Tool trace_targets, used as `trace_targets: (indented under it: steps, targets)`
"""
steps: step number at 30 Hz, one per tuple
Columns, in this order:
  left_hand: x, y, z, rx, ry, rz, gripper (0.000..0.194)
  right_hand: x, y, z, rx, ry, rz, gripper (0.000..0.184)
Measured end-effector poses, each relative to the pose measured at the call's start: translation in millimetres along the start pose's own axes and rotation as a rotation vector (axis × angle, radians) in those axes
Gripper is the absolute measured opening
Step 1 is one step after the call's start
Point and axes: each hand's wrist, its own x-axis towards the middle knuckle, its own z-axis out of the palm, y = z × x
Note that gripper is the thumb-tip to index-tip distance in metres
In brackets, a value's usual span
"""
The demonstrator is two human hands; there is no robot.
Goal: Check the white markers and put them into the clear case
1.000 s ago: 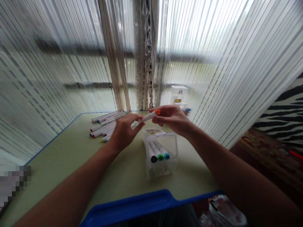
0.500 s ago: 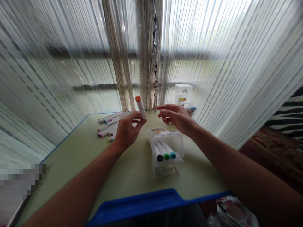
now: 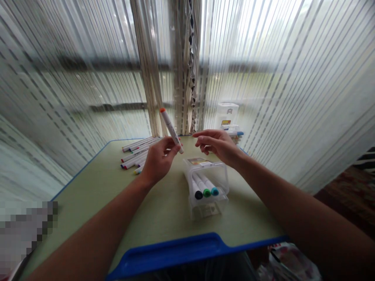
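In the left hand point(image 3: 159, 160), an orange-ended marker point(image 3: 170, 127) is held aslant, orange end up.
Released by the right hand point(image 3: 216, 146), now empty and half-curled near the translucent case point(image 3: 206, 168), it is supported by 1 hand only. 3 markers point(image 3: 205, 187) are seen in the case; loose markers point(image 3: 136, 156) are strewn across the green tabletop point(image 3: 93, 187), backed by string curtains point(image 3: 88, 82).

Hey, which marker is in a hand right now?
The white marker with the orange end, tilted upward in the left hand. It alone is held: three markers lie in the near clear box, and loose markers lie on the table.
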Motion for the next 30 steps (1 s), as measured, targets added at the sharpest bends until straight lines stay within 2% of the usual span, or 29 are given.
trace_targets:
  steps: [5,11,14,20,25,30]
  targets:
    - [1.2,4.7,0.3,-0.169,0.000,-0.099,0.027,0.7,0.4,-0.5,0.003,-0.004,-0.002,0.026]
    - [4.0,16.1,-1.2,-0.578,0.029,-0.371,0.020,1.3,1.9,-2.1,-0.006,-0.004,0.003,0.026]
    - [4.6,20.8,-2.8,-0.676,0.026,-0.448,0.015,1.2,3.0,-3.1,-0.017,-0.011,0.006,0.027]
    - [5.1,22.9,-1.8,-0.689,0.013,-0.459,0.011,1.0,3.6,-2.8,-0.020,-0.015,0.013,0.026]
    - [5.4,20.4,-0.6,-0.645,0.005,-0.456,0.018,0.9,3.3,-2.1,-0.028,-0.018,0.024,0.027]
    - [2.9,15.9,-0.5,-0.536,0.022,-0.327,0.033,1.6,4.0,0.4,-0.115,-0.010,-0.005,0.034]
